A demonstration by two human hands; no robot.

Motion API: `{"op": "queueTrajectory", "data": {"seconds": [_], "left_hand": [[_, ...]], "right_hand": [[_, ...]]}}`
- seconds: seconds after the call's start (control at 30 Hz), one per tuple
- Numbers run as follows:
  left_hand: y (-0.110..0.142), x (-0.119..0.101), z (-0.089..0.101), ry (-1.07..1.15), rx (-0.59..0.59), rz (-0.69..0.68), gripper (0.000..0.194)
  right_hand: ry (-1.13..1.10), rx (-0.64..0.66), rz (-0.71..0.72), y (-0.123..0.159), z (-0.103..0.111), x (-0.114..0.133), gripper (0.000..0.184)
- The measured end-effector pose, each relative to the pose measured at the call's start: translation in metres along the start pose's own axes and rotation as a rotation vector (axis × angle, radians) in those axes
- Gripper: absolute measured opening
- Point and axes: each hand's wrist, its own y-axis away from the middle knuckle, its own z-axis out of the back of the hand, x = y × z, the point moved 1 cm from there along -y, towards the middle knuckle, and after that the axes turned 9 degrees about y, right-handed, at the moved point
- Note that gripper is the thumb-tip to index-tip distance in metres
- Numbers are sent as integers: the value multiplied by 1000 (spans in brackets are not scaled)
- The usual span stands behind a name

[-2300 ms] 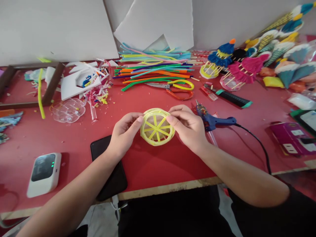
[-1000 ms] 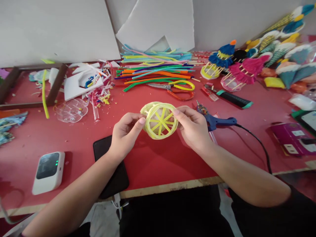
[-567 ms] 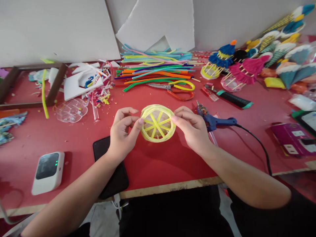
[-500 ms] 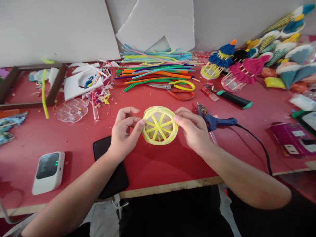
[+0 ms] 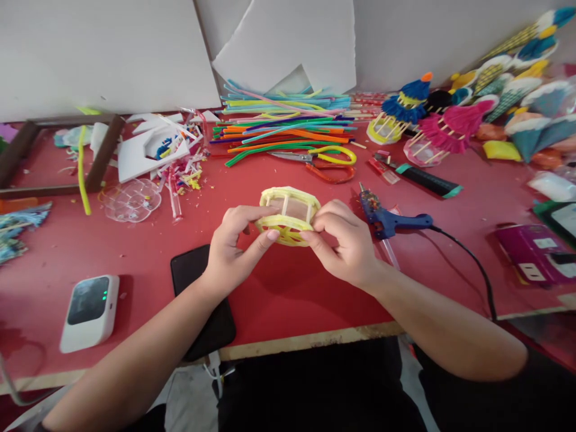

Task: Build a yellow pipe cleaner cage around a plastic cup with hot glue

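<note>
Between my two hands, above the red table, a small yellow frame [image 5: 288,223] is held tilted. It has two fuzzy yellow rims joined by short pale sticks, and yellow spokes show on its near face. My left hand [image 5: 238,243] grips its left side, thumb on the near rim and index finger along the sticks. My right hand [image 5: 339,243] pinches the right side between thumb and fingers. A black phone [image 5: 204,318] lies beneath my left forearm. To the right of my right hand rests a blue glue gun [image 5: 391,221] with a black cord.
Behind the hands lie yellow-and-orange scissors [image 5: 330,157] and a pile of coloured pipe cleaners [image 5: 283,123]. A black-and-green cutter [image 5: 429,180] is at right, near a pink model [image 5: 450,132] and a blue one [image 5: 405,105]. A white device [image 5: 89,313] sits at left.
The yellow frame has been tipped, so its spoked face now points downward and its stick side shows. Both hands have shifted their hold along with it.
</note>
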Motion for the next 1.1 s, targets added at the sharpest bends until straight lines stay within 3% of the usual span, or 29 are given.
{"op": "queueTrajectory", "data": {"seconds": [0.13,0.27,0.57,0.7,0.83,0.97,1.1], "left_hand": [[-2,1,1,-15,-18,-6,24],[-3,3,0,17,-23,19,31],[-2,-1,3,59,-60,55,26],[0,6,-1,-30,-61,85,29],[0,6,-1,-130,-102,-70,29],[-1,-2,1,-269,-15,-262,14],[-1,-6,1,-349,15,-342,8]], "right_hand": [[78,-9,134,2,0,-3,18],[118,-31,183,2,0,-6,11],[139,-73,114,1,-1,-8,13],[124,-69,108,2,-1,-6,9],[141,-58,111,2,-2,-5,10],[100,-44,137,0,-2,-8,9],[83,-59,209,0,0,-8,9]]}}
